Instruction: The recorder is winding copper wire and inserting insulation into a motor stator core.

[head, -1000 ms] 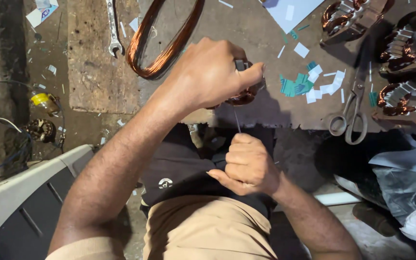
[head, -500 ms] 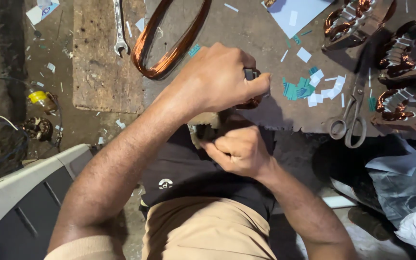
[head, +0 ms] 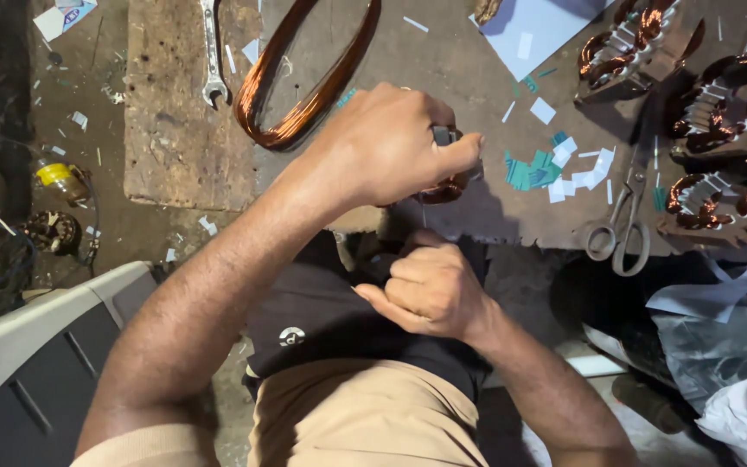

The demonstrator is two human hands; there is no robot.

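The left hand (head: pixel 386 147) grip pinches a mostly hidden copper-wound part (head: pixel 444 186); the right hand (head: pixel 430 290) below is fisted, contents unclear.

Glossy copper wire coil (head: pixel 304 95), bright metal spanner (head: pixel 212 52), dull steel scissors (head: pixel 620 227), matt paper scraps (head: pixel 577 169), rough, worn wooden counter (head: pixel 179 138), shiny copper windings on stators (head: pixel 724 95), crinkled plastic bags (head: pixel 719 346)

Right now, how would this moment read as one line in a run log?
left hand: gripping small copper coil at bench edge | right hand: fist closed below it, contents hidden | scissors: lying right, untouched
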